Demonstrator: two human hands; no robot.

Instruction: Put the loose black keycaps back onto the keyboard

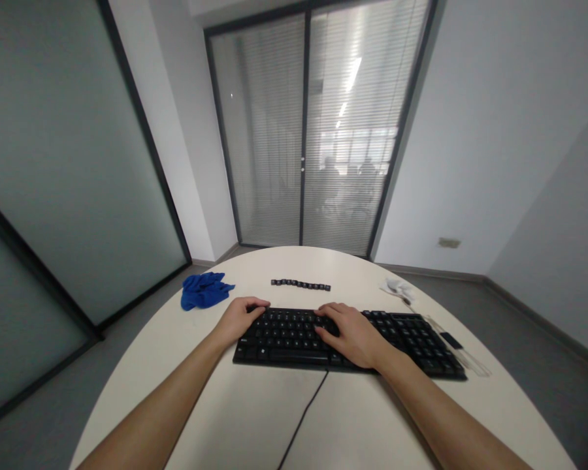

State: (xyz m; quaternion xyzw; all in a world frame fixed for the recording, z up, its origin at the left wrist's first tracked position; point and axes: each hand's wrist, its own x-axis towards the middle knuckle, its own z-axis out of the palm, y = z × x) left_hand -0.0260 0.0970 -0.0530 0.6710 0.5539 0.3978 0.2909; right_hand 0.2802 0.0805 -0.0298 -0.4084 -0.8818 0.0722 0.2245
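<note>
A black keyboard (294, 356) lies on the round cream table, its spacebar side toward me. My left hand (238, 318) is at its far left corner, thumb on top and fingers curled about the edge. Over the middle-right keys rests my right hand (350, 331), palm down, with thumb and index finger apart and the fingertips touching the upper key rows. I see nothing held in it. Beyond the keyboard, several loose black keycaps (300, 284) form a row.
A crumpled blue cloth (206, 290) lies at the left. Toward the right are a white crumpled item (396, 287) and a small black object (451, 340) with a pale cord. A black cable (304, 414) runs from the keyboard toward me. Glass panels stand behind the table.
</note>
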